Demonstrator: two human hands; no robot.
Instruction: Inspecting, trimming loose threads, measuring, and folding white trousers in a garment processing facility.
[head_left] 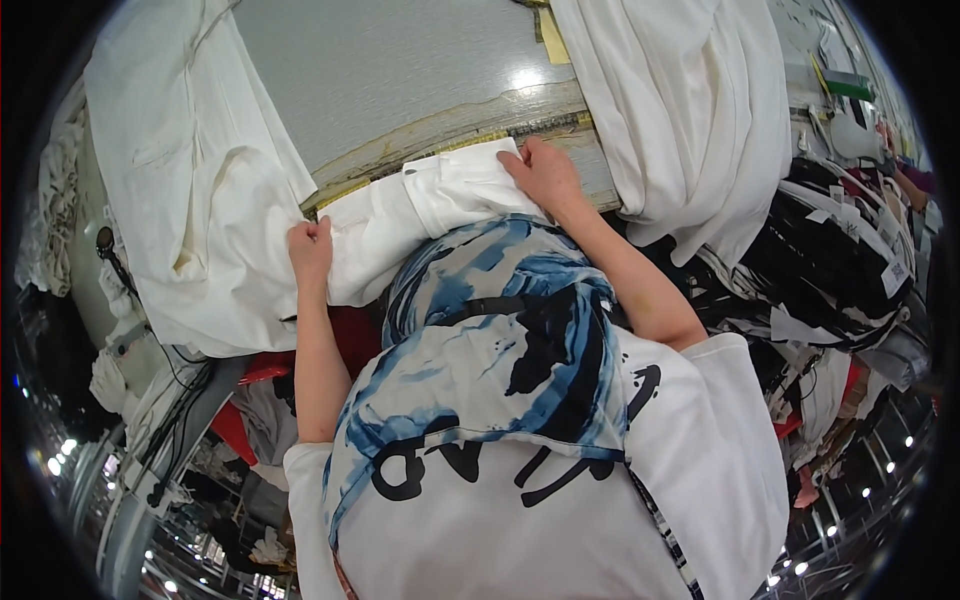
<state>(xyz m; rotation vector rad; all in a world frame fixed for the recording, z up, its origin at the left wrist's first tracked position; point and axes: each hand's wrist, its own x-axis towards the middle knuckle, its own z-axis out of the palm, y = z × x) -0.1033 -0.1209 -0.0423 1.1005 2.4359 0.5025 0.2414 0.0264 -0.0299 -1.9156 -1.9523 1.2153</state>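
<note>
White garment (432,205), long axis sideways (along tabletop edge (450,119))

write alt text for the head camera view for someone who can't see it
A person's left hand and right hand grip a white garment along its upper edge, beside a marked yellow strip on the worn front edge of a grey table. More white cloth lies to the left and drapes down at the right.
</note>
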